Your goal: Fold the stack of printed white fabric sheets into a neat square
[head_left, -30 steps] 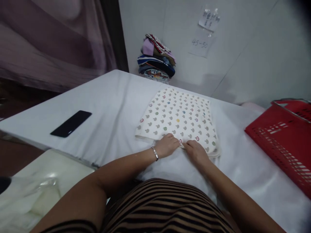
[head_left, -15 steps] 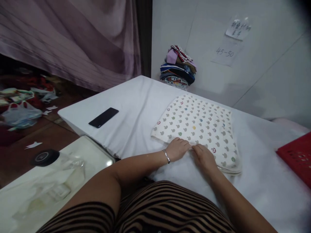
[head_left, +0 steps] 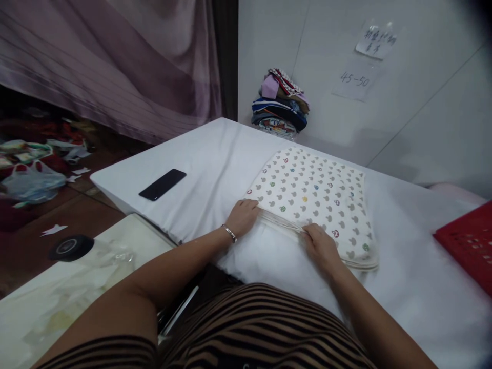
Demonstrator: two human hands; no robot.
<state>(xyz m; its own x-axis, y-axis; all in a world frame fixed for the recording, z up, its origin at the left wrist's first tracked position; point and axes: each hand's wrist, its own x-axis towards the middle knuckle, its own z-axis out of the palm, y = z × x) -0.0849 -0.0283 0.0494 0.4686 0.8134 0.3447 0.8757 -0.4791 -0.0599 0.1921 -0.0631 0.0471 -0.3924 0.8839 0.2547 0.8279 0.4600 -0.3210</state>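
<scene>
A folded white cloth [head_left: 307, 189] printed with grey, red, green and blue motifs lies flat on the white-covered table. Its near edge shows several stacked layers. My left hand [head_left: 244, 216], with a bracelet at the wrist, is closed on the near left corner of the cloth. Farther right along the same edge, my right hand [head_left: 320, 245] pinches the layers between thumb and fingers. The fingertips of both hands are partly hidden by the hands themselves.
A black phone [head_left: 163, 184] lies on the white sheet [head_left: 207, 169] to the left. Folded clothes [head_left: 280, 105] are stacked by the wall. At right is a red plastic basket [head_left: 469, 243]; at lower left, a cream surface [head_left: 126, 241] carries a round black object [head_left: 71, 248].
My left hand has slid left along the near edge to the cloth's corner, away from my right hand. The right hand stays at nearly the same place on the edge.
</scene>
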